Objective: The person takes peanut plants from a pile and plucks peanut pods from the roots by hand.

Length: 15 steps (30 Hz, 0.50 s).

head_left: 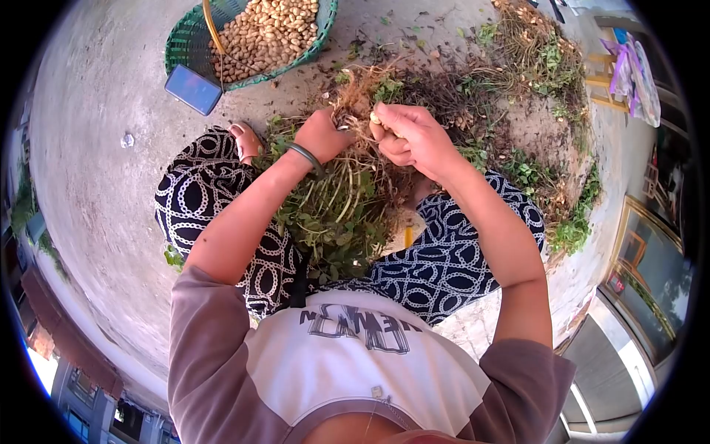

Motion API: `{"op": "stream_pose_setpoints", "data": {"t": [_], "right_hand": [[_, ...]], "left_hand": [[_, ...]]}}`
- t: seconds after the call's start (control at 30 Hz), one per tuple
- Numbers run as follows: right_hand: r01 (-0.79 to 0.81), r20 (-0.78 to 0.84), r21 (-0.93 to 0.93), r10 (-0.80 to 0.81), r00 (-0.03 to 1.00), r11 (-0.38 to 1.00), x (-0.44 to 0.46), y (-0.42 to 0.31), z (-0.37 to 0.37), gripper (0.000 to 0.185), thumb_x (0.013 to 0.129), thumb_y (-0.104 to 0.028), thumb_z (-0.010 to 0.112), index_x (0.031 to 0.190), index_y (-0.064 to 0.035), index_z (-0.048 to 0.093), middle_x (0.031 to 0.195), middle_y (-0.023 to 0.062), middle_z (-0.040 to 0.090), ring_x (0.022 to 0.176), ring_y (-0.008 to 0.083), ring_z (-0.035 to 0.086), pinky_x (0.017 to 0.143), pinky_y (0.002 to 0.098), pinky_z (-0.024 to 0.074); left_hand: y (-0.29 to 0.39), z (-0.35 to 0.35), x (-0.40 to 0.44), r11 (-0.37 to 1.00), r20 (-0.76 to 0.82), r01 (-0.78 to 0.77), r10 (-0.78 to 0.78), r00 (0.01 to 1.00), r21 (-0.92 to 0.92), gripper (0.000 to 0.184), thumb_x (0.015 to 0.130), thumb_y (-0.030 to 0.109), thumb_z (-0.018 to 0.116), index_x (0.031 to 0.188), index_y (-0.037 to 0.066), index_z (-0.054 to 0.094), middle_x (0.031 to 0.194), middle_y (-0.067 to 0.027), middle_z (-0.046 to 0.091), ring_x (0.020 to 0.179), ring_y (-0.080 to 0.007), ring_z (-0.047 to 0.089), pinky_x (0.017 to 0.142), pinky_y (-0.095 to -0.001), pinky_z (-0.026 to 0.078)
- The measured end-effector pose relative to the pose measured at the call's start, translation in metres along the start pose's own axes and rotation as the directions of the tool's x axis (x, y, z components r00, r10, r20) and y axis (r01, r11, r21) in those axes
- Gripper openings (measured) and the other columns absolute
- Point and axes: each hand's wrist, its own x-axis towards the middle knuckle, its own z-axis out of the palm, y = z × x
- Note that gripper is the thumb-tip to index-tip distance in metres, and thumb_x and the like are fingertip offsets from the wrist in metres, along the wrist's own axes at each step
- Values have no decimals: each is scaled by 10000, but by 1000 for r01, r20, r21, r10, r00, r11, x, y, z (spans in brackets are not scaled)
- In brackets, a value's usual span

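Note:
My left hand (324, 136), with a dark bangle at the wrist, is closed round a bunch of peanut plants (336, 203) near the root end. Their green stems and leaves hang down over my lap, and the brown roots (362, 89) stick out above my fist. Just right of the roots, my right hand (418, 142) pinches a pale peanut (375, 118) between thumb and fingers. Whether that peanut is still joined to a root I cannot tell. At the top left stands a green woven basket (183, 46) holding many peanuts (268, 35).
A phone (193, 89) leans against the basket's near rim. More uprooted plants (543, 55) lie heaped at the upper right, with soil and leaf scraps on the concrete floor (96, 185). A wooden stool (605, 83) with a purple and white bag (634, 78) stands at far right.

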Motion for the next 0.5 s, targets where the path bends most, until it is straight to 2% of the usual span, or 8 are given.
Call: {"op": "stream_pose_setpoints", "data": {"t": [0.1, 0.13, 0.17, 0.23, 0.3, 0.37, 0.43, 0.5], "right_hand": [[84, -65, 22, -83, 994, 996, -1, -5, -7, 342, 1030, -307, 447, 971, -6, 597, 548, -82, 284, 440, 28, 218, 410, 221, 170], [118, -90, 44, -114, 989, 992, -2, -7, -10, 342, 1024, -308, 460, 994, -3, 611, 549, -83, 289, 440, 27, 223, 409, 222, 167], [144, -65, 93, -138, 988, 985, -3, -7, -17, 370, 1028, -317, 437, 1110, 3, 604, 551, -82, 280, 440, 31, 216, 410, 219, 170], [255, -40, 179, -252, 967, 950, -6, -14, -31, 368, 1030, -308, 403, 1130, -6, 589, 547, -77, 299, 440, 37, 237, 403, 216, 187], [346, -86, 262, -335, 938, 901, -11, -24, -42, 330, 1011, -255, 398, 1120, -10, 590, 555, -67, 331, 449, 44, 278, 409, 212, 224], [418, -135, 244, -396, 908, 875, -10, -24, -55, 325, 1003, -240, 386, 1143, -11, 570, 646, -30, 412, 492, 50, 330, 422, 194, 248], [453, -210, 220, -411, 887, 864, -11, -28, -54, 299, 991, -219, 404, 1115, -7, 574, 714, -6, 468, 519, 53, 373, 431, 195, 271], [441, -284, 178, -383, 879, 880, -11, -32, -46, 264, 979, -187, 427, 1093, -3, 578, 758, 9, 494, 540, 58, 403, 439, 200, 288]], "left_hand": [[9, -1, -6, 917, 126, -56, 114, 985, -395, 498, 727, 129, 781, 1156, -12, 572, 1019, -125, 697, 924, -214, 670, 835, -350, 523], [14, -4, -8, 888, 189, -27, 127, 974, -459, 523, 742, 105, 777, 1195, -8, 542, 1064, -116, 682, 952, -205, 660, 856, -349, 520], [18, -8, -10, 855, 250, 7, 143, 958, -518, 551, 757, 82, 773, 1235, -5, 513, 1108, -108, 668, 980, -196, 650, 877, -349, 516], [15, -10, -12, 799, 297, 49, 165, 941, -599, 611, 809, 53, 750, 1328, -6, 433, 1185, -116, 635, 1027, -184, 636, 921, -351, 513], [18, -23, -18, 653, 361, 152, 198, 911, -742, 639, 811, 41, 742, 1350, -11, 404, 1213, -124, 620, 1062, -193, 622, 929, -353, 511], [6, -28, -27, 554, 338, 197, 162, 927, -809, 533, 843, 69, 702, 1311, -18, 464, 1206, -131, 626, 1133, -225, 590, 976, -376, 470], [-45, -30, -15, 511, 375, 162, 348, 859, -844, 476, 850, 128, 687, 1269, -19, 517, 1205, -129, 630, 1159, -242, 573, 1007, -389, 430], [-59, -23, -8, 476, 324, 139, 334, 885, -868, 410, 836, 201, 680, 1172, -20, 601, 1193, -136, 640, 1157, -251, 569, 1018, -395, 401]]}}
